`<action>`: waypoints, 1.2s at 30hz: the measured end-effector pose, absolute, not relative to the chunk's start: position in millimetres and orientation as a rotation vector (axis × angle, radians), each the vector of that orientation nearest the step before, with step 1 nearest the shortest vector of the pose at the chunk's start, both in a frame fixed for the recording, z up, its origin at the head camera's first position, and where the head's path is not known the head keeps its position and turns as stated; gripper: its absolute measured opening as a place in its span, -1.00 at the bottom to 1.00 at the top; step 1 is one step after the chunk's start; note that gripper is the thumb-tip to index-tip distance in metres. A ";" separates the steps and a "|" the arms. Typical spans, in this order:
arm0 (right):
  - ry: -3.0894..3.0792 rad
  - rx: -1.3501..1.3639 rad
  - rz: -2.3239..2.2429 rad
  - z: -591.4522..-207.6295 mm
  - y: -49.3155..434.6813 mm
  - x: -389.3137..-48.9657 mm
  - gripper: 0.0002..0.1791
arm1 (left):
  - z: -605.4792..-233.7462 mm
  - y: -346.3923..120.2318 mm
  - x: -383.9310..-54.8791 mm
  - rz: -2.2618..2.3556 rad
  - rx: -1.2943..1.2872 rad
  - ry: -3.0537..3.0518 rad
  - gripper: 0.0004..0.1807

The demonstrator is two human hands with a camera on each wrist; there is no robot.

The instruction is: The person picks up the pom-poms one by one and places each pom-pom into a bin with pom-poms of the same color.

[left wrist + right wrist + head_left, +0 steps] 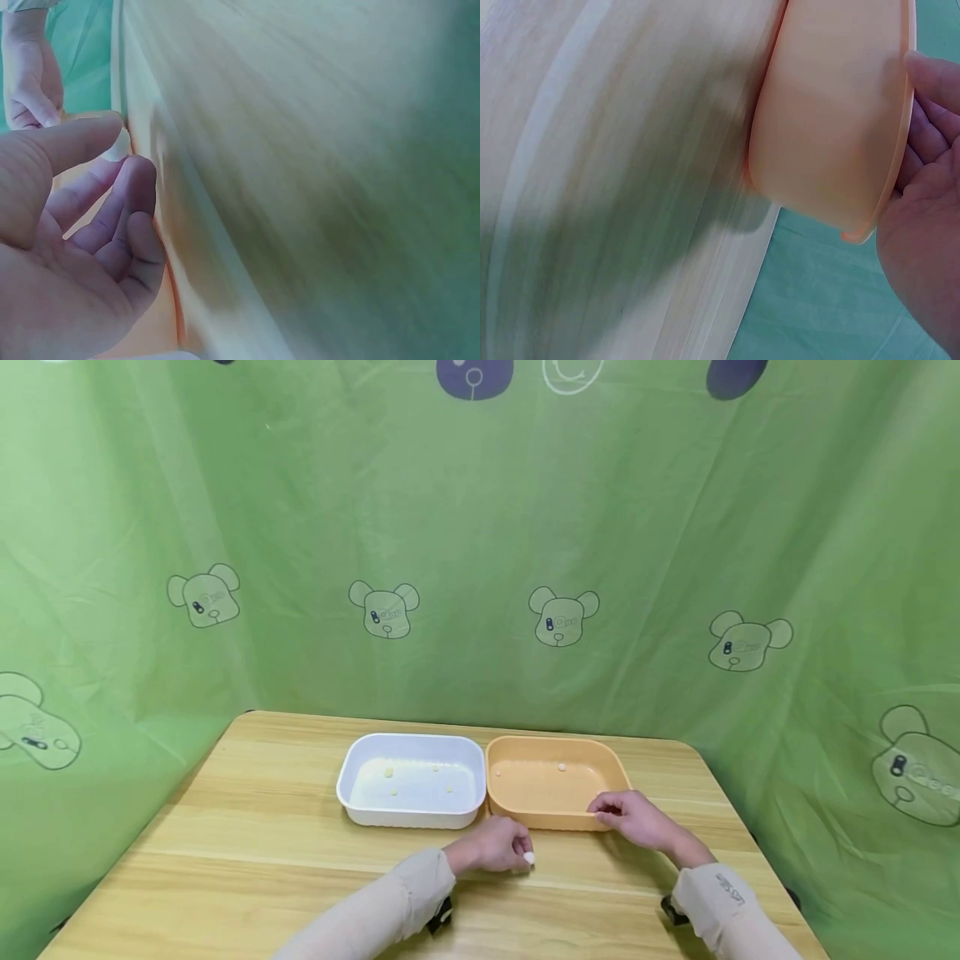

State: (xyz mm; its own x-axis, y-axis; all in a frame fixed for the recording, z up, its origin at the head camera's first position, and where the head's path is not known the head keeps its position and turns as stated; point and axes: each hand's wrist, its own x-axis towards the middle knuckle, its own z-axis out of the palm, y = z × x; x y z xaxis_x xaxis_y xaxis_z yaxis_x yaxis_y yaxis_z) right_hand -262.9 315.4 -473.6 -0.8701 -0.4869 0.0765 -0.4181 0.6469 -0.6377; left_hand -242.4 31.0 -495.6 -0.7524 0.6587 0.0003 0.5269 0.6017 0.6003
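My left hand (495, 845) is just in front of the two trays, low over the table. Between its thumb and index finger it pinches a small white piece (529, 857), partly covered by the fingertips in the left wrist view. My right hand (637, 818) is at the front right corner of the orange tray (551, 820), gripping its rim with the thumb at the edge and curled fingers on the inner side. Inside that tray lie a small white ball (562, 767) and a smaller pale piece (498, 773).
A white tray (412, 818) stands left of the orange one, close against it. Several tiny yellow pieces (388, 772) lie spread over its floor. Both trays are on a wooden table (247, 827), with a green curtain (480, 527) behind and at the sides.
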 end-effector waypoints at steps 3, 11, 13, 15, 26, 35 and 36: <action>2.753 -0.756 -1.030 -474.0 315.7 -263.1 -0.88 | -493.5 30.2 -240.3 0.894 0.975 2.595 -0.87; 2.766 -0.754 -1.014 -473.2 315.8 -263.4 -0.88 | -488.6 27.1 -236.9 1.064 0.929 2.487 -0.88; 2.768 -0.756 -1.010 -473.0 315.8 -263.5 -0.88 | -486.0 25.4 -236.7 1.121 0.900 2.451 -0.87; 2.767 -0.757 -1.009 -472.9 315.9 -263.6 -0.88 | -482.6 23.3 -236.5 1.180 0.865 2.417 -0.87; 2.766 -0.762 -1.016 -473.5 315.7 -263.0 -0.88 | -471.8 15.6 -237.0 1.260 0.776 2.412 -0.88; 2.758 -0.751 -1.024 -473.5 315.4 -262.8 -0.87 | -470.5 14.3 -240.8 1.313 0.820 2.401 -0.88; 2.758 -0.751 -1.024 -473.5 315.4 -262.8 -0.87 | -470.4 14.3 -241.2 1.314 0.823 2.402 -0.88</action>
State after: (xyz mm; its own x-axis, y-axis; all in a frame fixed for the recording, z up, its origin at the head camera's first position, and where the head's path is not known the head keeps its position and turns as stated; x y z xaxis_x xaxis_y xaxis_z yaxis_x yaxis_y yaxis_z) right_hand -262.8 315.4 -473.5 -0.8725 -0.4835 0.0704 -0.4123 0.6511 -0.6372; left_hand -241.2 14.3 -470.4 -0.7978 0.6024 0.0249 0.3458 0.4234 0.8373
